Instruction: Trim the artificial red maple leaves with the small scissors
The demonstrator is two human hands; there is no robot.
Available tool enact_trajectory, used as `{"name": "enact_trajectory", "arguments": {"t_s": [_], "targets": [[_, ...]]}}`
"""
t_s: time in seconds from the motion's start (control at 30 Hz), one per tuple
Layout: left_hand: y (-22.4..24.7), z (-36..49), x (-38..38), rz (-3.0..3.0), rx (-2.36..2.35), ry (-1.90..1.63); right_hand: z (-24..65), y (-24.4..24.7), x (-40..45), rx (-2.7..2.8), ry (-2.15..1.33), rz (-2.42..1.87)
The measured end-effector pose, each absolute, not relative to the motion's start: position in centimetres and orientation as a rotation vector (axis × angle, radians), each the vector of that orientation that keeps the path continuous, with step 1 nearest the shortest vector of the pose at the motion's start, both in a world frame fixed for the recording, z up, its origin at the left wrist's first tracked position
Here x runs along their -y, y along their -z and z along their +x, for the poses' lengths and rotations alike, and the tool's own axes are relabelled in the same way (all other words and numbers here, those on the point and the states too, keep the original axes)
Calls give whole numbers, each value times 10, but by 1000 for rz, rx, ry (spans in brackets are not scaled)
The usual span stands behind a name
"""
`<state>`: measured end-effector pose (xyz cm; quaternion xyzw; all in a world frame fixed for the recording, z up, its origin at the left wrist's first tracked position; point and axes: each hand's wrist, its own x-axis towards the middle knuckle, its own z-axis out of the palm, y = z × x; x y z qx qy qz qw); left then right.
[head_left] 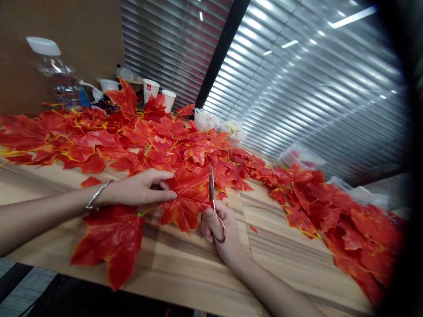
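Note:
My left hand (145,187) pinches a red-orange artificial maple leaf (190,198) by its left side, between thumb and fingers. In my right hand (221,224) is a pair of scissors (212,189), thumb through a handle loop, blades pointing up along the leaf's right edge. Whether the blades touch the leaf I cannot tell. Below my left wrist, another large maple leaf (110,242) lies near the table's front edge. A small red scrap (253,229) rests on the wood to the right of my right hand.
Piled maple leaves (158,141) cover the back of the wooden table (205,273), with another heap (357,224) along the right. Behind stand a plastic bottle (59,75), paper cups (151,90) and clear plastic bags (233,130). Slatted blinds (280,66) rise beyond.

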<state>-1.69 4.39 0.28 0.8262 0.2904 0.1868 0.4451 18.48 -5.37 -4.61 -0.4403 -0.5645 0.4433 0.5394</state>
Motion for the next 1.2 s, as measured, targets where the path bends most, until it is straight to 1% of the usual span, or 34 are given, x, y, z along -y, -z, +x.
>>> {"name": "enact_trajectory", "arguments": {"t_s": [0.43, 0.67, 0.97, 1.2], "targets": [[0, -19, -47, 2015, -740, -541, 183, 44, 56, 1309, -1000, -1056], [-3, -17, -45, 2034, -639, -456, 185, 48, 45, 1090, -1030, -1015], [-3, -16, -45, 2035, -652, -516, 184, 41, 54, 1441, -1139, -1059], [-1, -17, -46, 2047, -676, -527, 185, 40, 58, 1658, -1055, -1012]]}}
